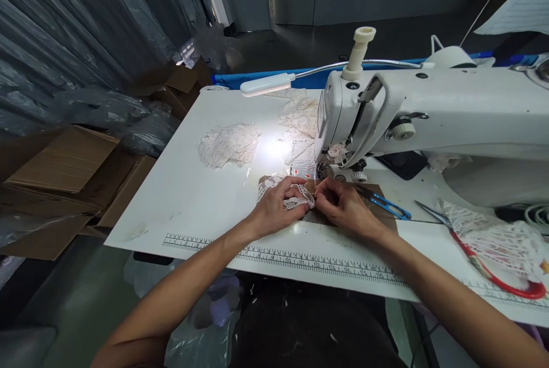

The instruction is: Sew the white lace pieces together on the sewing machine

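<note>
Both hands in at the front of the machine, above the front edge of the bench [193, 202]. Left hand [274, 208] curled, thumb and fingers gripping a white lace piece [307, 196]. Right hand [349, 208] closed to a pinch at the lace's right end; whether a thread is caught there too, too small to tell. My reading: one hand steadies the openwork while the other handles the edge, since such loose mesh would likely stretch if held from one side only.

The lace sits over a brown sheet [317, 218], just in front of the sewing machine [472, 111]. The dark ground probably helps pale holes show. Lamp [266, 85] on a bendy neck, lit, throws its brightest patch left of the machine head, presumably to spare the eyes.

Blue snips [392, 206] lie just beside the right hand, handles toward the bench's right, likely parked for a quick reach. Red-handled scissors [469, 254] farther right, near the front edge, partly under a lace heap [497, 236].

Another lace pile [229, 145] toward the left edge, well apart from the hands, perhaps to leave working room. Printed ruler [283, 256] runs along the front edge, handy for measuring.
</note>
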